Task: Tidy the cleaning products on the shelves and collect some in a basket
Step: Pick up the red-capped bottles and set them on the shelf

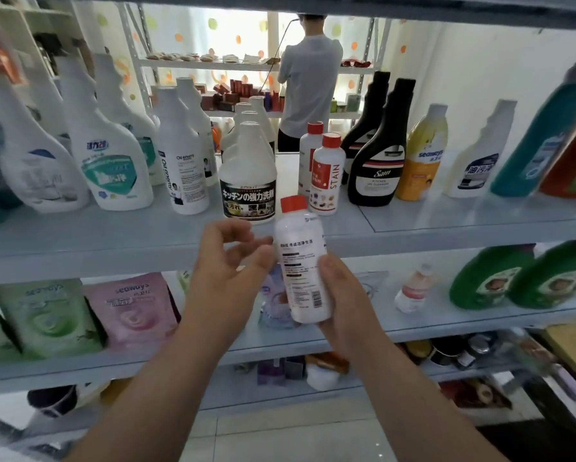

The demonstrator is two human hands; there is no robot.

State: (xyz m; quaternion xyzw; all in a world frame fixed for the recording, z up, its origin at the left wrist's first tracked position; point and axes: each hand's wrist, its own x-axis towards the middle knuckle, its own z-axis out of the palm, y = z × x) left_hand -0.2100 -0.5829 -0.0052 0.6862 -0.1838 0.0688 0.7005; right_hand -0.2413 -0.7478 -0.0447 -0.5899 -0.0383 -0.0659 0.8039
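Pale shelving [80,255] stands on tiles [280,438] before a dotted curtain [213,28].

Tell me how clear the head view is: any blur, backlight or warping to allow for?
Head view: the red-capped bottle in the right hand reads sharp; the teal bottle at the right edge smears; the backlit curtain washes out; the wide lens bows the shelf edge; the bottom shelf sits in shade.

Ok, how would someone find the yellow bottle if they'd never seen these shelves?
Look at the highest shelf of bottles, on its right half. Just right of the front black Sam bottle and left of a tall white bottle stands the seaways bottle. It is the only yellow one in that row, with a white cap.
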